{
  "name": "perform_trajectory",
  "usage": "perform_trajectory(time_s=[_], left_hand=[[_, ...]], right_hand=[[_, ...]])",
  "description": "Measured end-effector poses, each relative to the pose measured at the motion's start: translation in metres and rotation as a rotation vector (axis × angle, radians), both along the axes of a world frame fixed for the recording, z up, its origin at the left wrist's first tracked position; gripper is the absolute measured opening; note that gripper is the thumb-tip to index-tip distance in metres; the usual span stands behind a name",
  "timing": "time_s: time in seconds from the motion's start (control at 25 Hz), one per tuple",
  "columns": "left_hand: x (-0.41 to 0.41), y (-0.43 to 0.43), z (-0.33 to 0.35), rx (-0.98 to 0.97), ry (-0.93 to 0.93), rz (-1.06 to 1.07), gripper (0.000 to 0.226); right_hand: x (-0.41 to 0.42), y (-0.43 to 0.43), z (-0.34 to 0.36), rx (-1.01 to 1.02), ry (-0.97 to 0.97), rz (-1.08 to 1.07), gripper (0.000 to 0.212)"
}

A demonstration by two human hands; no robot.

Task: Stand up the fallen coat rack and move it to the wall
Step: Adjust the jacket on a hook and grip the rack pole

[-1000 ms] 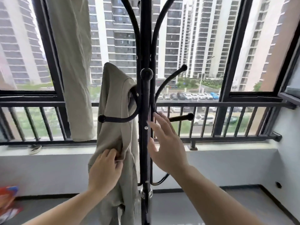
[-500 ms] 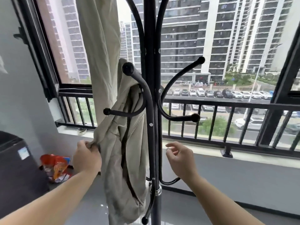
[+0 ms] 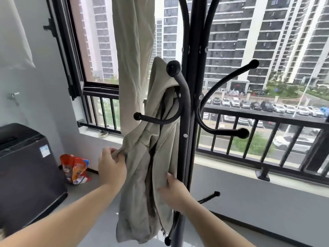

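The coat rack (image 3: 193, 97) stands upright on the grey floor (image 3: 99, 229), just in front of the window railing (image 3: 267, 122). Its black central pole runs from the top edge of the view down to the bottom edge. Curved hooks with ball tips branch off the pole to the left, right and front.

A beige zip jacket (image 3: 142, 175) hangs from an upper hook on the left side of the pole. It drapes down alongside the pole, with its zipper visible near the centre. A second pale cloth (image 3: 133, 59) hangs behind the jacket, in front of the window.

The left hand (image 3: 112, 168) is closed around a fold of the jacket at its left edge; fingers and thumb pinch the fabric. The right hand (image 3: 173, 192) lies loosely open against the right part of the jacket, just beside the pole, fingers extended. It presses on the fabric; whether it also touches the pole cannot be determined.

A dark appliance (image 3: 23, 168) stands by the left wall. An orange bag (image 3: 75, 168) sits on the floor between the appliance and the wall under the window.
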State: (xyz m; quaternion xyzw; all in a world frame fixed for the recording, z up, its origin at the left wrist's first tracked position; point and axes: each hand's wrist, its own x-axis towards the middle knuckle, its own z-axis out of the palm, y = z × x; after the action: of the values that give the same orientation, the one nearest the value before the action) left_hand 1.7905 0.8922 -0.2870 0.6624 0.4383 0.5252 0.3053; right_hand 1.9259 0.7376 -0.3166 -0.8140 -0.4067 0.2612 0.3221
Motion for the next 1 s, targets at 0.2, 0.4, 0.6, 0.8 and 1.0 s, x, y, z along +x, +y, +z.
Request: perform_trajectory(time_s=[0.2,0.4,0.6,0.8,1.0], left_hand=[[0.004,0.003,-0.017,0.056,0.037,-0.134,0.024],[0.014,0.019,-0.015,0.105,0.048,-0.155,0.021],[0.024,0.047,-0.014,0.049,0.084,-0.255,0.032],[0.043,0.050,-0.027,0.014,0.203,-0.456,0.037],[0.071,0.051,-0.039,-0.005,0.243,-0.597,0.051]], right_hand=[[0.002,0.039,-0.013,0.094,0.304,-0.026,0.071],[0.015,0.077,-0.003,0.104,0.425,0.036,0.063],[0.024,0.117,0.008,0.113,0.393,-0.070,0.040],[0.038,0.126,0.009,0.192,0.388,-0.186,0.043],[0.048,0.129,0.008,0.299,0.515,-0.292,0.041]])
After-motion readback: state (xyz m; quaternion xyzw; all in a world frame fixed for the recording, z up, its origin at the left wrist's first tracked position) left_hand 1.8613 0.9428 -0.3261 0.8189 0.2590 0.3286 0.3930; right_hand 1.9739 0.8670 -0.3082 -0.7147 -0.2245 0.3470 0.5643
